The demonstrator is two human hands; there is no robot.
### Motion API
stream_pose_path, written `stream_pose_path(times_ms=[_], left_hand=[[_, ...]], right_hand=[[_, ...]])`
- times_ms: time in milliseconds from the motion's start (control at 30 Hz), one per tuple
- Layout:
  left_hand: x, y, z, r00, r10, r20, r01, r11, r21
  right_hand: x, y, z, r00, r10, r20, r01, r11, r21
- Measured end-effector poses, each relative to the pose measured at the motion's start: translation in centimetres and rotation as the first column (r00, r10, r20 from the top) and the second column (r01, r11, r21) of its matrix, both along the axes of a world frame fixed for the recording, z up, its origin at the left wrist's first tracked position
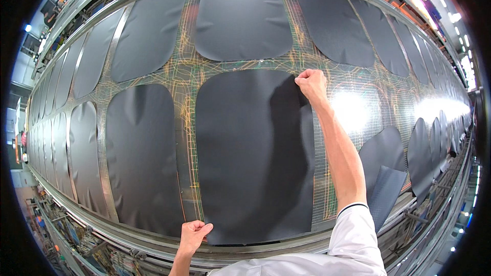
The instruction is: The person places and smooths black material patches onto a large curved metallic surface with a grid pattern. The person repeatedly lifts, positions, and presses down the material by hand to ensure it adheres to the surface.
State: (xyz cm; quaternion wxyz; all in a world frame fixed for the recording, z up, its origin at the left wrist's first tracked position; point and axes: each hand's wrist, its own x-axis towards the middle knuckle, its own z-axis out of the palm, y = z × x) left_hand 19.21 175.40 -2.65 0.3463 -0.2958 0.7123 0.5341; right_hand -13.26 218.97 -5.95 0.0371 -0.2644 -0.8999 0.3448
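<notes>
Two hands grip one dark sheet (250, 153) lying at the middle of the long table (358, 107). Right hand (311, 84) is closed on the sheet's far right corner; left hand (193, 235) pinches its near edge at the lower left. Holding opposite corners likely keeps the limp material flat and under control. Neighbouring sheets (138, 158) lie in rows, apart from one another, on the line-marked surface. More loose sheets (383, 158) overlap further right.

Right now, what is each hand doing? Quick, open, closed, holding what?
Left hand: closed, pinching the near bottom edge of the large black sheet.
Right hand: closed in a fist, gripping the same sheet's far top corner.
</notes>
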Motion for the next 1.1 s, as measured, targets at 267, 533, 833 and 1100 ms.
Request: stream_pose_path(times_ms=[267,533,833,1100], left_hand=[[-0.3,0.4,0.5,0.999,-0.036,-0.012,0.036,0.999,-0.010],[-0.5,0.4,0.4,0.990,-0.120,-0.076,0.116,0.992,-0.053],[-0.2,-0.4,0.1,0.997,-0.035,-0.066,0.039,0.998,0.051],[0.3,0.2,-0.7,0.997,-0.030,-0.077,0.029,0.999,-0.013]], right_hand=[[0.4,0.1,0.0,0.999,0.014,-0.032,-0.014,1.000,0.002],[5.7,-1.8,0.6,0.834,0.440,-0.332,-0.271,0.852,0.449],[16.8,-4.0,1.2,0.769,0.594,-0.234,-0.470,0.775,0.422],[27.4,1.0,4.1,0.932,-0.110,-0.344,0.129,0.991,0.032]])
